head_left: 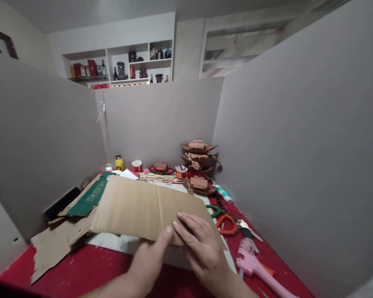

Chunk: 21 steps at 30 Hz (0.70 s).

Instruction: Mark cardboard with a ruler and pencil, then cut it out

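Observation:
A brown cardboard sheet [133, 209] with a crease down its middle lies tilted in front of me. At its near edge, my left hand [149, 258] is closed on it, thumb on top and the other fingers hidden below. My right hand [205, 248] grips the near right part, its fingers laid together over the upper face; its thumb is mostly hidden. White paper or board [112, 242] shows beneath the sheet. To the left are a torn cardboard piece [51, 250] and a green printed cardboard piece [87, 198].
On the right lie orange-handled scissors [226, 225], a green handle [216, 210], a pink glue gun [257, 269] and a white-green tube [224, 193]. Behind are several model boats [200, 184], thin sticks [161, 178], paper cups [137, 166] and a yellow bottle [119, 163]. Grey partitions [161, 120] surround the red table.

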### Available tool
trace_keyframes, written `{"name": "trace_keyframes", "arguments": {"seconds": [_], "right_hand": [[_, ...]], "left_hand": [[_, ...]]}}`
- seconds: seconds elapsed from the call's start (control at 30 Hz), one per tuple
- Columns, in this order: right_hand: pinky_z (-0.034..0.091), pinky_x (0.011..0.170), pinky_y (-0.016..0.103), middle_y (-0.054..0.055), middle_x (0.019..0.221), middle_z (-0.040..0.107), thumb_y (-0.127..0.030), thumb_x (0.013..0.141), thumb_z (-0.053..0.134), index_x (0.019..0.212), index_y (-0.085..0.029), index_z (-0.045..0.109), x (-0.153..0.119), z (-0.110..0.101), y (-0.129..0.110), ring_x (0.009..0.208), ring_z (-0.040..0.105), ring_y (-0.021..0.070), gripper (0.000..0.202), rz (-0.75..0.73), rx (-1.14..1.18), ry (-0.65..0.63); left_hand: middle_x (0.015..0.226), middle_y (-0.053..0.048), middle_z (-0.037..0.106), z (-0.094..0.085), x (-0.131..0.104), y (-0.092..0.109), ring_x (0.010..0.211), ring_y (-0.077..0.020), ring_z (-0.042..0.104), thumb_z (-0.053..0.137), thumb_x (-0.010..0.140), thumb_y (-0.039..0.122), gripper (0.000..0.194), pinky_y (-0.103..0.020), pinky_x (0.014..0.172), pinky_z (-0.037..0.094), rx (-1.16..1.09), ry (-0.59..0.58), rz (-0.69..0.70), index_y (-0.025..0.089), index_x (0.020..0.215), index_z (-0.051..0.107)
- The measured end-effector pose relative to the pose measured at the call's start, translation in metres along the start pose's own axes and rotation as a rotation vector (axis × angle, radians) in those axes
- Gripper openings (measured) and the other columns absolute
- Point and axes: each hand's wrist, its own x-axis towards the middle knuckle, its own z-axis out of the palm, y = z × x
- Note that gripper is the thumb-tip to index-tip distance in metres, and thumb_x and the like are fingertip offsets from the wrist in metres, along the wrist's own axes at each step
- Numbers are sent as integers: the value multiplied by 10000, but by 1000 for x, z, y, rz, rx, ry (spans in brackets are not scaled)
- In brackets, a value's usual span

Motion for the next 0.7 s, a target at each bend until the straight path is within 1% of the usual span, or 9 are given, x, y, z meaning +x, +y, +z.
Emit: {"name": "trace_keyframes", "arguments": {"seconds": [0.07,0.13,0.2,0.3,0.33,0.4,0.53,0.6,0.7], "right_hand": [[400,1060,497,110,1354,565,-131,872,573,1417,-236,457,2,-6,1,1271,493,273,567,67,19,18],[388,1073,509,112,1350,567,-213,877,613,1420,-241,441,2,-14,6,1275,489,281,570,185,73,117],[417,1048,492,109,1353,566,-256,897,595,1411,-259,447,4,-21,12,1267,498,279,535,371,135,259],[466,985,451,113,1368,557,-363,900,596,1406,-275,455,9,-25,23,1248,518,278,533,712,269,361],[474,969,437,117,1360,564,-411,888,606,1406,-269,457,10,-24,25,1233,532,275,557,808,357,344],[503,907,408,126,1257,634,-494,844,642,1371,-237,503,13,-19,27,1125,607,266,602,959,609,205],[523,731,324,98,890,740,-527,736,756,1122,-141,677,10,0,19,806,703,225,552,1106,1215,-271],[513,716,302,88,843,745,-513,708,791,1015,-125,708,5,11,14,758,710,210,502,1117,1385,-351],[500,697,268,77,841,751,-485,712,803,967,-127,715,-2,20,11,741,709,186,448,1136,1414,-337]], "left_hand": [[1074,-162,730,-7,21,4,1154,-342,611,703,777,521,442,-442,1028,449,-160,188,-111,122,963,735],[1013,-119,749,-25,45,12,1145,-293,625,815,688,409,335,-342,993,473,-285,295,-56,144,874,729],[981,-75,757,-47,65,21,1106,-254,650,838,665,321,348,-309,906,526,-448,256,39,169,948,706],[846,-75,761,-73,85,28,917,-271,715,856,614,247,365,-325,762,581,-478,169,9,141,926,697],[828,-77,761,-78,88,28,854,-270,724,857,603,234,372,-330,726,587,-476,142,-13,134,924,696],[857,-96,764,-82,93,23,781,-268,727,852,610,237,400,-344,687,591,-481,80,-56,123,960,694],[930,-128,762,-72,99,-2,766,-266,729,822,676,299,400,-356,687,592,-515,-21,-135,119,1005,684],[923,-124,764,-66,101,-17,746,-257,730,804,708,329,377,-352,679,592,-538,-48,-169,131,1005,681],[950,-131,762,-60,103,-33,743,-251,731,798,723,325,387,-346,670,592,-570,-83,-211,139,1038,674]]}}
